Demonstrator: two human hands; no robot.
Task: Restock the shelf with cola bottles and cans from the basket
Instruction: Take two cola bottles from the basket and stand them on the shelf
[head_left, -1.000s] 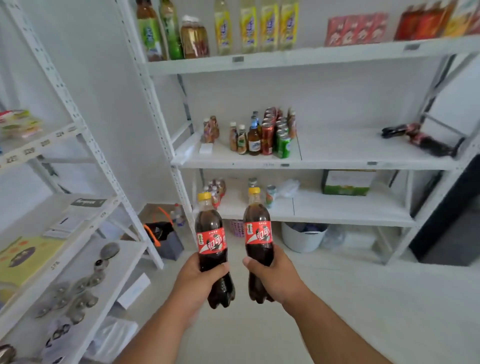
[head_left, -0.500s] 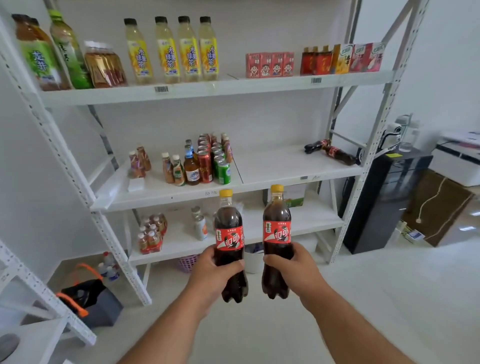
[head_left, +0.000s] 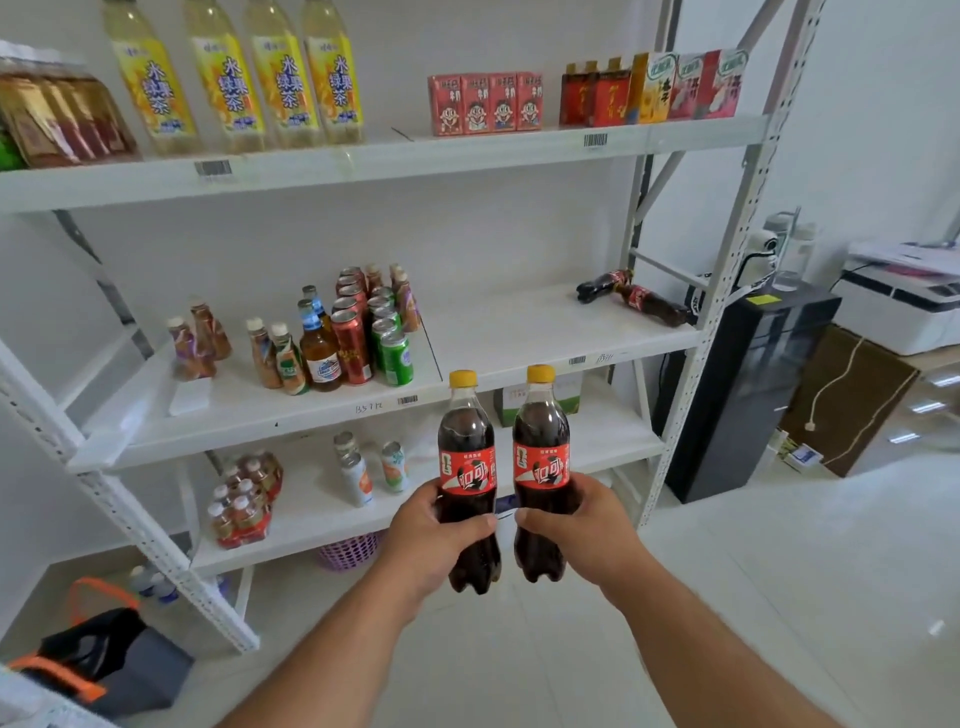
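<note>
White shelf (head_left: 519, 338) rack ahead, middle level half bare with two cola bottles lying down (head_left: 636, 299) at its right end. Left hand (head_left: 431, 540) and right hand (head_left: 576, 530) each have their grip wrapped round an upright cola bottle, left bottle (head_left: 466, 467) and right bottle (head_left: 540, 462) side by side, just in front of the shelf's lower levels.

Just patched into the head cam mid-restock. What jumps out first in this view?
Dead centre, two upright cola bottles with yellow caps and red labels: one in the left hand, the left cola bottle, and one in the right hand, the right cola bottle. Behind them, the middle shelf is mostly bare on its right half, apart from two cola bottles lying on their sides at the far right end. A cluster of cans and small bottles stands left of centre.
</note>
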